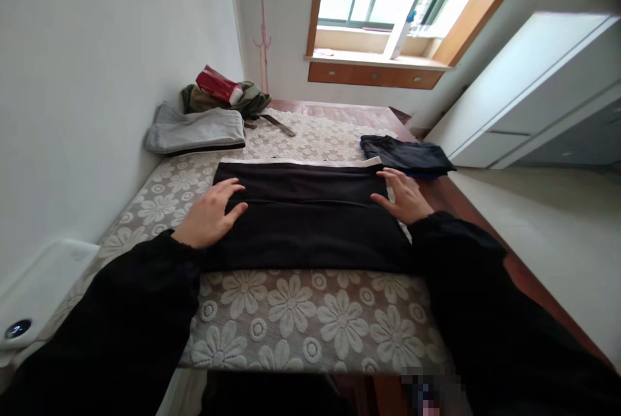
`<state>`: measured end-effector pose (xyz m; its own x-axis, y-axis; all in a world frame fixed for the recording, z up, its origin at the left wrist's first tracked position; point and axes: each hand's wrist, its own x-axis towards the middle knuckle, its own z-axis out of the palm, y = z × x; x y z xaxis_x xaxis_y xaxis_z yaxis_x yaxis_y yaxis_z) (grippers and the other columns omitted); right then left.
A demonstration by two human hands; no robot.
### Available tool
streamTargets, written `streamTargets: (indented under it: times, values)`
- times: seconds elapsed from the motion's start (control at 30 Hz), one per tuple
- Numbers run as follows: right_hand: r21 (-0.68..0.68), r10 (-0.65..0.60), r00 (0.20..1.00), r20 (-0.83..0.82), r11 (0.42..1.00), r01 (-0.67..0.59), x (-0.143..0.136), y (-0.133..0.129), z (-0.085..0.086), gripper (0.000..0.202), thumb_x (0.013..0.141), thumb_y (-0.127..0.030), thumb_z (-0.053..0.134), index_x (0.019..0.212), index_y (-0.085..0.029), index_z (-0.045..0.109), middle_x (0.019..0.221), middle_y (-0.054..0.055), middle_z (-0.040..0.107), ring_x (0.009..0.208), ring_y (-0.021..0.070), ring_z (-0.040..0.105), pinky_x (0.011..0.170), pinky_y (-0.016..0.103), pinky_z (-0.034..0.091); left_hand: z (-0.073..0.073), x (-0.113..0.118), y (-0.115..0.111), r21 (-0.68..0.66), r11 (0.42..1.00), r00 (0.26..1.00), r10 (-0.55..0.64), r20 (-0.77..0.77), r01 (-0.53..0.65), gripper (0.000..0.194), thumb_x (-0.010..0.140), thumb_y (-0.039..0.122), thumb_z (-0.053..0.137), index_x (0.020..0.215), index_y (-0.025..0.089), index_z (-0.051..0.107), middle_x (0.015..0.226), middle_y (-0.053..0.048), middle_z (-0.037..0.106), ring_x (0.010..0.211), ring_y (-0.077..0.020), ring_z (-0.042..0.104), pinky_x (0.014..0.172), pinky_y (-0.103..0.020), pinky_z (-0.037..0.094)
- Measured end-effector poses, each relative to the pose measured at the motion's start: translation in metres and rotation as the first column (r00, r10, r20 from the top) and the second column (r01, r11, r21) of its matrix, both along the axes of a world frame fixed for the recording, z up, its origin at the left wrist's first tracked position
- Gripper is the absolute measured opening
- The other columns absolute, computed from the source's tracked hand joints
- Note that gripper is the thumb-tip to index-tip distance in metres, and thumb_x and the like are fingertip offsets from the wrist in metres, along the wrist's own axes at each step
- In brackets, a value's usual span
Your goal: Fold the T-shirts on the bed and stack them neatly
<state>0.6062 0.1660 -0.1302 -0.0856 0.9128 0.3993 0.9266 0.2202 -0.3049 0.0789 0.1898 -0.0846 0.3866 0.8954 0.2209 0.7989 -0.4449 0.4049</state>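
Observation:
A black folded garment [305, 228] lies flat on the flowered lace tablecloth [291, 312], with a pale strip along its far edge. My left hand [211, 212] is at the garment's left side, thumb and fingers spread apart over it. At the right side, my right hand [400, 196] has its fingers stretched toward the far right corner. Both hands hold nothing; whether the fingertips press on the cloth or hover just above it, I cannot tell.
A folded grey garment [196, 131] lies at the back left, by an olive bag [252, 99] with a red packet [216, 84] on top. Dark folded clothes [407, 154] rest near the table's right edge. A white device [43, 286] stands at the left.

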Motion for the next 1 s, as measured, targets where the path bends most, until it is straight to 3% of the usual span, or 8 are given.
streamTargets:
  times: [0.07,0.13,0.3,0.43,0.57,0.7,0.83,1.0]
  values:
    - [-0.105,0.181,0.976,0.126,0.98,-0.168,-0.025,-0.038,0.005,0.061,0.109,-0.061,0.056,0.16,-0.028,0.058,0.173,0.013,0.049,0.16,0.0375,0.047,0.133,0.059,0.041,-0.004,0.012,-0.038,0.003,0.99,0.982,-0.139,-0.128,0.14,0.061,0.112,0.057,0.048,0.161,0.022,0.058,0.175,-0.012,0.051,0.166,-0.034,0.043,0.141,-0.06,0.032]
    - [-0.221,0.261,0.944,0.201,0.951,-0.216,-0.047,-0.071,0.002,0.066,0.112,-0.062,0.053,0.171,-0.033,0.049,0.182,0.006,0.038,0.168,0.0365,0.036,0.135,0.06,0.038,-0.014,0.018,-0.062,-0.02,0.984,0.955,-0.178,-0.237,0.178,0.07,0.112,0.062,0.043,0.171,0.024,0.047,0.182,-0.01,0.04,0.173,-0.0368,0.029,0.142,-0.069,0.022]
    - [-0.349,0.256,0.911,0.323,0.927,-0.137,-0.057,-0.11,-0.02,0.078,0.113,-0.061,0.052,0.182,-0.03,0.032,0.188,0.006,0.02,0.174,0.0402,0.017,0.137,0.068,0.025,-0.041,0.002,-0.07,-0.079,0.986,0.921,-0.163,-0.354,0.144,0.079,0.111,0.063,0.04,0.177,0.019,0.039,0.188,-0.013,0.024,0.175,-0.041,0.019,0.141,-0.071,0.016]
    - [-0.349,0.278,0.903,0.327,0.924,-0.158,-0.064,-0.111,-0.011,0.078,0.112,-0.06,0.054,0.181,-0.027,0.035,0.187,0.009,0.022,0.173,0.044,0.018,0.136,0.075,0.018,-0.038,0.006,-0.069,-0.075,0.982,0.93,-0.191,-0.315,0.176,0.076,0.11,0.061,0.044,0.175,0.02,0.045,0.187,-0.013,0.026,0.175,-0.0435,0.018,0.141,-0.071,0.008]
    - [-0.254,0.406,0.881,0.242,0.903,-0.347,-0.118,-0.098,0.001,0.071,0.116,-0.056,0.05,0.181,-0.03,0.035,0.188,0.005,0.022,0.173,0.0391,0.02,0.139,0.068,0.016,-0.031,0.058,-0.073,-0.043,0.941,0.92,-0.337,-0.199,0.336,0.068,0.11,0.058,0.048,0.17,0.027,0.052,0.183,-0.007,0.038,0.173,-0.038,0.027,0.144,-0.064,0.009]
    - [-0.248,0.45,0.879,0.158,0.88,-0.406,-0.165,-0.083,-0.02,0.077,0.118,-0.056,0.043,0.186,-0.027,0.02,0.188,0.005,0.021,0.174,0.0386,0.015,0.14,0.067,0.011,-0.043,0.105,-0.073,-0.053,0.92,0.9,-0.392,-0.188,0.389,0.073,0.112,0.052,0.047,0.175,0.017,0.042,0.184,-0.012,0.034,0.174,-0.0372,0.024,0.144,-0.065,0.01]
    - [-0.275,0.459,0.878,0.136,0.869,-0.412,-0.168,-0.08,-0.038,0.084,0.117,-0.061,0.042,0.187,-0.022,0.014,0.188,0.008,0.017,0.175,0.0401,0.012,0.14,0.067,0.005,-0.056,0.109,-0.072,-0.046,0.915,0.887,-0.399,-0.231,0.4,0.08,0.112,0.055,0.044,0.178,0.011,0.033,0.186,-0.014,0.029,0.175,-0.0378,0.019,0.144,-0.065,0.01]
    - [-0.285,0.453,0.88,0.144,0.871,-0.401,-0.164,-0.084,-0.035,0.084,0.118,-0.061,0.039,0.187,-0.022,0.011,0.189,0.007,0.014,0.175,0.0402,0.01,0.14,0.067,0.005,-0.056,0.102,-0.073,-0.03,0.914,0.89,-0.402,-0.217,0.405,0.079,0.113,0.057,0.042,0.178,0.013,0.035,0.186,-0.014,0.03,0.175,-0.0378,0.02,0.144,-0.065,0.01]
